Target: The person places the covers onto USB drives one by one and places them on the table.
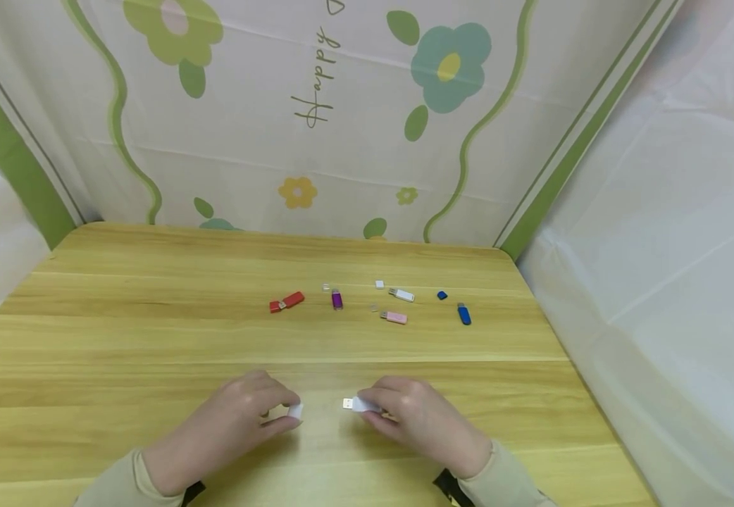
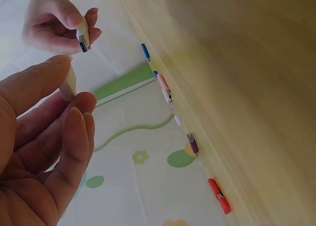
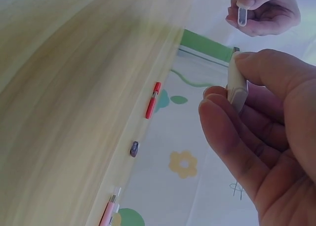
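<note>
My left hand (image 1: 243, 412) pinches a small white USB stick cap (image 1: 295, 410) between thumb and fingertips. Facing it, my right hand (image 1: 411, 414) grips a white USB stick (image 1: 365, 405) by its body. The stick's bare metal plug points left toward the cap, with a gap between the two. The right wrist view shows the cap's hollow open end in the far hand, and the stick's body (image 3: 237, 85) held between thumb and fingers. In the left wrist view the cap (image 2: 69, 85) sits at the fingertips. Both hands are over the near part of the table.
Farther back on the wooden table (image 1: 151, 338) lie a red USB stick (image 1: 291, 301), a purple one (image 1: 337, 300), a white one (image 1: 403, 295), a pink one (image 1: 396, 318) and a blue one (image 1: 464, 314). Loose white (image 1: 379, 284) and blue caps (image 1: 442, 295) lie nearby. A flowered curtain (image 1: 246, 148) hangs behind.
</note>
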`<state>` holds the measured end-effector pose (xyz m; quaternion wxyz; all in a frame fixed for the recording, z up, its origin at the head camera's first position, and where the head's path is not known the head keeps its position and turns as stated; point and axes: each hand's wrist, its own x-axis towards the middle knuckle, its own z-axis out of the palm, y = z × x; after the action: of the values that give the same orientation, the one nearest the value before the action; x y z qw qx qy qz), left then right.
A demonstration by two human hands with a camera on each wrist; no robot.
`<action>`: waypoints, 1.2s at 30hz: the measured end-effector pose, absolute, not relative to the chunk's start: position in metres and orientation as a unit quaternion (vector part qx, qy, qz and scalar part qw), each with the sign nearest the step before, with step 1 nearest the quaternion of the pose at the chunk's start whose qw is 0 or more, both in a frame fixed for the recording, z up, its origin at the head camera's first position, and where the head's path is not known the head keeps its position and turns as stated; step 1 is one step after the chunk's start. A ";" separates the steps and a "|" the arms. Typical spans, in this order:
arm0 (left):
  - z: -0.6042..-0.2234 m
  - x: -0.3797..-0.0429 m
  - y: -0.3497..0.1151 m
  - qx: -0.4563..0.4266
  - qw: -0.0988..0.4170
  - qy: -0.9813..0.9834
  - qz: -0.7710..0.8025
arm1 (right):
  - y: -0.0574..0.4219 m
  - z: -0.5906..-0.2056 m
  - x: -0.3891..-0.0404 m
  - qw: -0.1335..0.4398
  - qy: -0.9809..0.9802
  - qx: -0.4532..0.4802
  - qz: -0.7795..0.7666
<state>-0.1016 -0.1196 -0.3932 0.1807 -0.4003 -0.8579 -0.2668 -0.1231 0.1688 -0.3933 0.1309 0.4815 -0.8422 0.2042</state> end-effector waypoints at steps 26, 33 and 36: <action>-0.396 -0.104 -0.117 -0.403 0.213 -0.846 -0.276 | 0.142 -0.387 -0.125 0.125 -0.831 0.508 0.188; -0.393 -0.105 -0.116 -0.404 0.212 -0.848 -0.271 | 0.138 -0.387 -0.125 0.131 -0.825 0.517 0.185; -0.392 -0.106 -0.115 -0.404 0.212 -0.849 -0.267 | 0.137 -0.386 -0.125 0.132 -0.824 0.518 0.187</action>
<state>-0.1058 -0.1153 -0.3919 0.2125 -0.4037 -0.8488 -0.2673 -0.1253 0.1370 -0.3864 0.1317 0.5180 -0.8243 0.1866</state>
